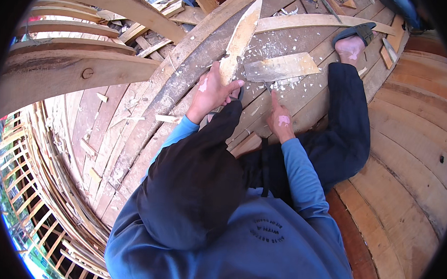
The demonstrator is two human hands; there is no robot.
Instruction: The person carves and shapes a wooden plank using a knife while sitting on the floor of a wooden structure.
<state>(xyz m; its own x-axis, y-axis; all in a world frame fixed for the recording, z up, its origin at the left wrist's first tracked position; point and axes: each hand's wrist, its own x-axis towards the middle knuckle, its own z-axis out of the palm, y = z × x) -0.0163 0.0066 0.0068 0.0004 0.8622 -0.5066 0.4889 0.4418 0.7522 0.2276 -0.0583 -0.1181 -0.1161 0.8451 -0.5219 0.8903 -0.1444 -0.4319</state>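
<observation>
The person is sitting on curved hull planking point(407, 162), knees drawn up, both forearms reaching forward. The right hand point(280, 118) is resting on the planks with the index finger extended — holding nothing visible — just below a flat wood offcut point(281, 67) lying crosswise among pale shavings point(267, 44). The left hand point(213, 89) is closing its fingers point(234, 84) around the lower end of a long pointed plank point(242, 38), its long axis running up and away from the grip. A sandalled foot point(351, 43) is lying farther out.
</observation>
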